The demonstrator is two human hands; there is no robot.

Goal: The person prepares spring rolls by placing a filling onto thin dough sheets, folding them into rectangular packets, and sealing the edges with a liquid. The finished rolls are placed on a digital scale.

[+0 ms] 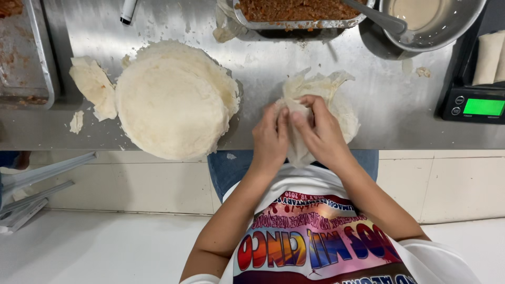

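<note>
Wrapper: a thin, pale, crumpled wrapper sheet (pixel 321 100) lies at the near edge of the steel surface (pixel 294 58), pinched from both sides; its loose edges flare out beyond the fingertips, probably so a single layer can be peeled away.
Left hand (pixel 269 138): fingers (pixel 279 118) narrowed onto the sheet's near fold, thumb pressed against it.
Right hand (pixel 322 131): fingers curled tight over the same fold, touching the left fingertips.
Left of the fingers: a round stack of wrappers (pixel 173 100), with torn scraps (pixel 94 87) just beyond it, set within easy reach.
Beyond the fingers: a foil tray of reddish-brown filling (pixel 294 10) and a metal bowl of pale paste (pixel 431 18) with a spoon (pixel 376 16).
Right of the fingers: a small scale (pixel 473 102) carrying finished rolls (pixel 489 55).
</note>
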